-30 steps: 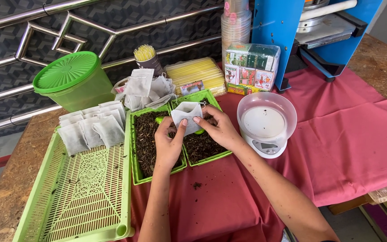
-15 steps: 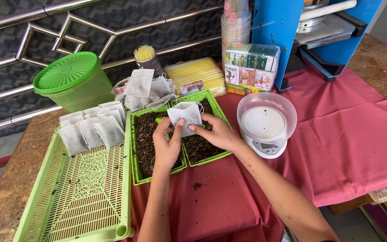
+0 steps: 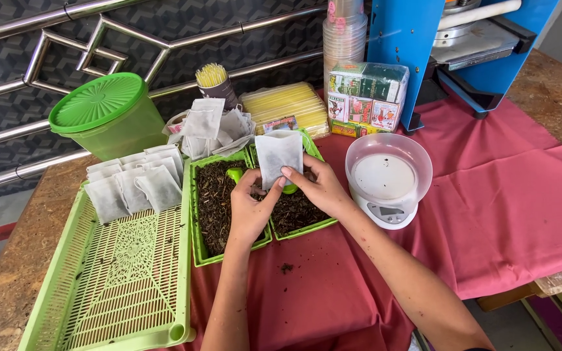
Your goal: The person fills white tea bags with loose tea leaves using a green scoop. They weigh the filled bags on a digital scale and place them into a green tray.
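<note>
I see my left hand [image 3: 250,209] and right hand [image 3: 317,186] both pinching the lower edge of a white filter bag [image 3: 278,158], held upright just above them. Under both hands sit green trays of dark tea leaves [image 3: 214,203]; a kitchen scale [image 3: 387,183] stands right of my right hand.

**Inspector:** State of the hands?

**Assistant:** The left hand [image 3: 250,211] and right hand [image 3: 319,187] together pinch the lower edge of a white filter bag [image 3: 279,156], held upright above two green trays of loose dark tea [image 3: 214,201]. A green scoop [image 3: 235,174] lies in the tea.

**Inspector:** Surroundings?

**Assistant:** Filled bags [image 3: 134,187] lie on the slotted green tray [image 3: 118,286]. A kitchen scale with clear bowl [image 3: 386,179] stands just right of the trays, on the red cloth [image 3: 502,195]. A lidded green container [image 3: 108,114] stands behind.
</note>
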